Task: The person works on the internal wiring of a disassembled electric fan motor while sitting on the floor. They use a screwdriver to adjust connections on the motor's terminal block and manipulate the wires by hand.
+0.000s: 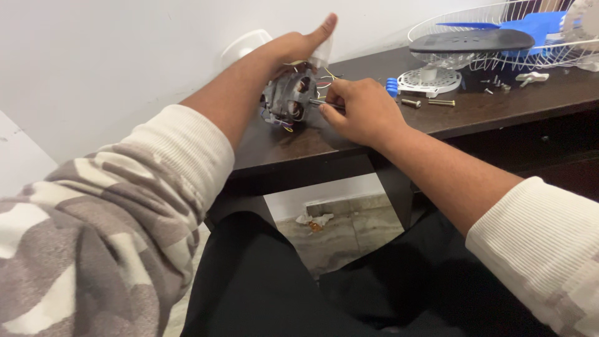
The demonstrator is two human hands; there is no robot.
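A small grey fan motor (288, 98) with coloured wires lies on the dark wooden desk (349, 134) near its left end. My left hand (298, 45) reaches over the motor and grips its far side, thumb sticking up. My right hand (360, 111) pinches a thin metal shaft or tool (326, 103) that points into the motor's near face. The motor's back half is hidden by my left hand.
To the right lie two long bolts (430, 102), a blue-handled tool (392, 86), a white round plastic part (429, 81), small screws and a white knob (531, 77). At the far right a white wire fan guard (499, 59) holds blue blades and a dark oval cover (472, 41). A white wall stands behind.
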